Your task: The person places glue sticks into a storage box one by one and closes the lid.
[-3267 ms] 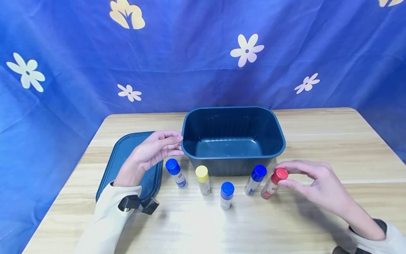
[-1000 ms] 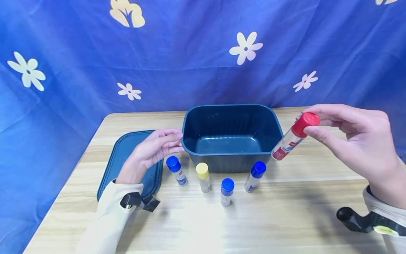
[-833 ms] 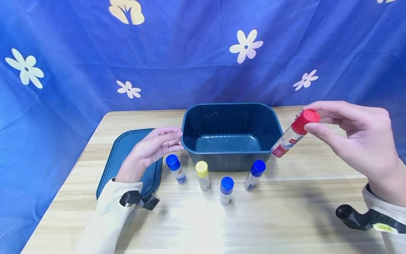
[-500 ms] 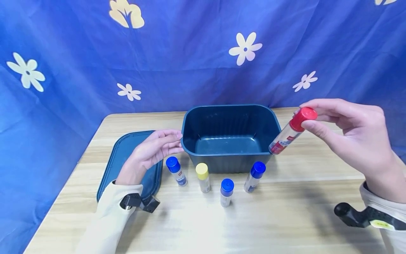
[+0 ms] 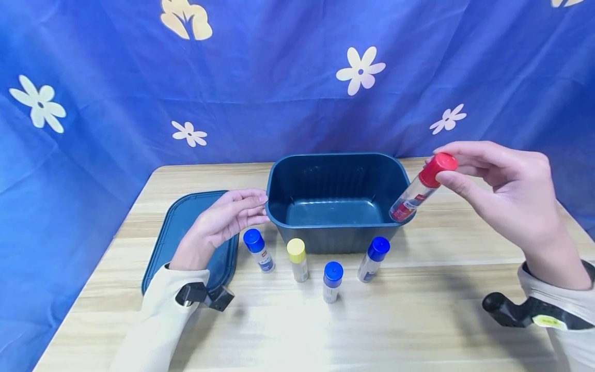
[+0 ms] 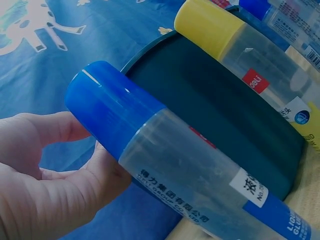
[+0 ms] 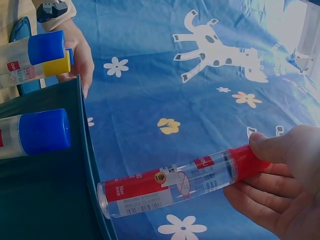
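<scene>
My right hand [image 5: 511, 194] pinches the red cap of a clear liquid glue bottle [image 5: 411, 198]. The bottle tilts, its base end at the right rim of the dark teal bin [image 5: 339, 238]; whether it touches the rim cannot be told. In the right wrist view the red-capped glue bottle [image 7: 170, 185] lies almost level, thumb on its cap. My left hand [image 5: 228, 219] rests its extended fingers against the bin's left side. Upright before the bin stand glue bottles: a blue-capped one [image 5: 259, 251], a yellow-capped one [image 5: 298, 261], and two more blue-capped bottles.
A flat teal lid [image 5: 186, 217] lies on the wooden table [image 5: 400, 330] at the left, partly under my left forearm. A blue curtain [image 5: 279, 77] with flowers hangs behind the table. The bin is open at the top, its floor visible.
My right hand has lifted the red-capped glue bottle from the table beside the bin and moved it left, over the bin's right rim. The left hand and other bottles stay put.
</scene>
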`<move>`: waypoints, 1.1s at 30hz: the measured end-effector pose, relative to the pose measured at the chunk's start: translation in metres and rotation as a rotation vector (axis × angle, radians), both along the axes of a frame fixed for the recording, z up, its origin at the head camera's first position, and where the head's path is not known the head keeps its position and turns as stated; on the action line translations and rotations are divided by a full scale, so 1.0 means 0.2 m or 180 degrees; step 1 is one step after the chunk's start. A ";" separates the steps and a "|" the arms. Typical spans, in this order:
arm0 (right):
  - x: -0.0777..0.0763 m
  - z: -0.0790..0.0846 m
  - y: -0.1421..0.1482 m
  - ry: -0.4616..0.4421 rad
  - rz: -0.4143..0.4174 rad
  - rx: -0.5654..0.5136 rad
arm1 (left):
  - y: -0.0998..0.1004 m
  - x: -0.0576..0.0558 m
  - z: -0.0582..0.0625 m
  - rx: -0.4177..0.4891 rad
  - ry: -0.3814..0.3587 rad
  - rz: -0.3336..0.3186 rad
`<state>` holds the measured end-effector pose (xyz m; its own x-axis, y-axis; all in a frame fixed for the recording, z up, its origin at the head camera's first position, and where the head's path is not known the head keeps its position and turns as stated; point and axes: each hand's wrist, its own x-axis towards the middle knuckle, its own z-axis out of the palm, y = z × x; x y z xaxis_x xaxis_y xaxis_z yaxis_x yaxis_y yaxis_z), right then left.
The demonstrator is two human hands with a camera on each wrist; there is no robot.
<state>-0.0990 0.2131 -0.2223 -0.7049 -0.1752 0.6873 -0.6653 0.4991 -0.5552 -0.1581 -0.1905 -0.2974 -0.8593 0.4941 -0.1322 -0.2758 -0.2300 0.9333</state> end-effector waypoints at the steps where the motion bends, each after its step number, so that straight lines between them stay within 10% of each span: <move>1: 0.00 0.00 0.00 -0.0016 -0.0049 0.0041 | 0.00 0.00 0.00 -0.0004 -0.0001 0.0012; 33: -0.14 -0.16 -0.07 -0.0312 0.0008 0.0063 | 0.01 0.00 -0.01 -0.0060 0.0005 0.0028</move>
<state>-0.1266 0.1986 -0.2538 -0.7682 -0.1898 0.6114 -0.6095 0.5091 -0.6077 -0.1579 -0.1880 -0.2986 -0.8638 0.4840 -0.1401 -0.2723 -0.2146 0.9380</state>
